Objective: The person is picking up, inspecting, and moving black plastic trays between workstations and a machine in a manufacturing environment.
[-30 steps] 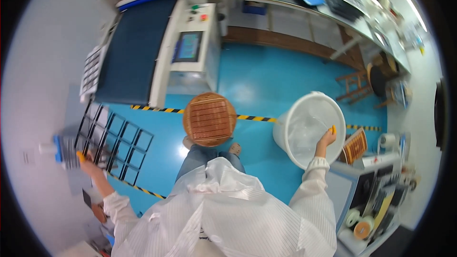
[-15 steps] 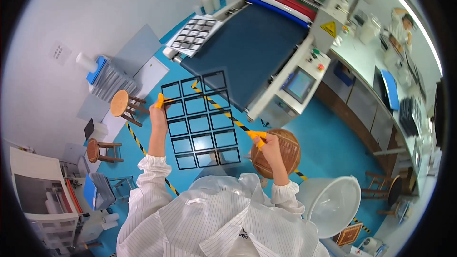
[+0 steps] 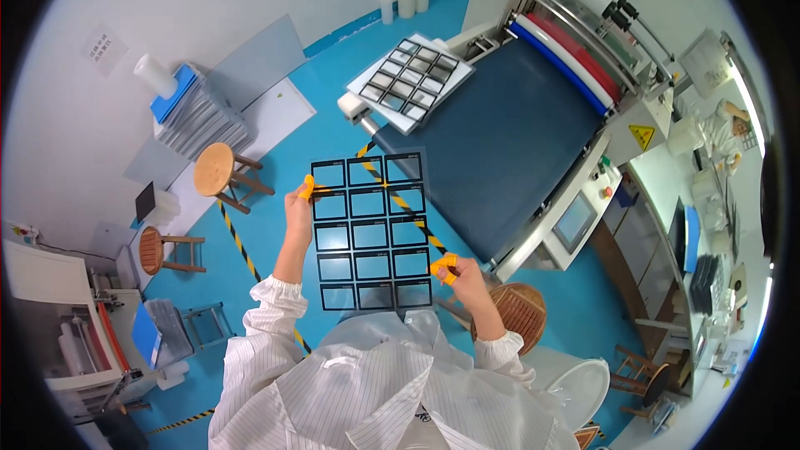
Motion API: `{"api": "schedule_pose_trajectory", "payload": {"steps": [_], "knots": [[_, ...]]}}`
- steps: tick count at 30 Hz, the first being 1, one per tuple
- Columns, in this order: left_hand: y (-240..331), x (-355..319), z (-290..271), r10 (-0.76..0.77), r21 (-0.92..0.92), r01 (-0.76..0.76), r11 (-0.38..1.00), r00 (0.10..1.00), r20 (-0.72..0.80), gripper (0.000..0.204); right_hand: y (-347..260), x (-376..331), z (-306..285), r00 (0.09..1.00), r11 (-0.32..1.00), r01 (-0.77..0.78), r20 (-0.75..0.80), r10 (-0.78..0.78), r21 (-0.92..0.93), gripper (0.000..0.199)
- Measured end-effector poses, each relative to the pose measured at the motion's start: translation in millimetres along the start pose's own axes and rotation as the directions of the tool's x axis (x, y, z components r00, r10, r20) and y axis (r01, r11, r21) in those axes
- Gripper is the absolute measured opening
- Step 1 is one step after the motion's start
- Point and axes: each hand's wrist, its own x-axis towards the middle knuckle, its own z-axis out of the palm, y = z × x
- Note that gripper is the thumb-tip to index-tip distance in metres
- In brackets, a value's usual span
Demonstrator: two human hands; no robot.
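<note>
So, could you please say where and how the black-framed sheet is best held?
The black-framed sheet is probably best pinched by its opposite long edges, left hand from the left, right hand from the right: it looks thin and flat, and frames fill its face.

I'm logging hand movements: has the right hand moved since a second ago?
Yes. The right hand, seen over the white bin then, has moved left, away from it, to the right edge of the black-framed sheet.

Sheet between left hand and right hand; stool left, machine right.
</note>
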Motion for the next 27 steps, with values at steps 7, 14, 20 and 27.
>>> {"api": "schedule_pose_trajectory", "payload": {"steps": [7, 14, 20, 27], "knots": [[23.2, 79.2, 54.5, -0.156, 0.016, 0.157, 0.987, 0.947, 0.280, 0.041, -17.8, 69.1, -93.9, 0.907, 0.962, 0.146, -0.419, -0.038, 0.229, 0.018], [7.5, 159.0, 88.0, -0.225, 0.103, 0.202, 0.974, 0.919, 0.323, 0.032, -50.7, 183.1, -250.7, 0.713, 0.979, 0.087, -0.675, -0.192, -0.186, 0.018], [35.0, 227.2, 94.0, -0.373, 0.122, 0.355, 0.927, 0.905, 0.202, 0.032, -50.9, 342.4, -329.5, 0.642, 0.994, 0.101, -0.760, -0.103, -0.049, 0.021], [40.9, 270.8, 73.8, -0.471, -0.012, 0.472, 0.882, 0.881, 0.031, 0.030, -55.5, 485.0, -349.7, 0.585, 0.968, 0.154, -0.808, 0.071, 0.197, 0.019]]}}
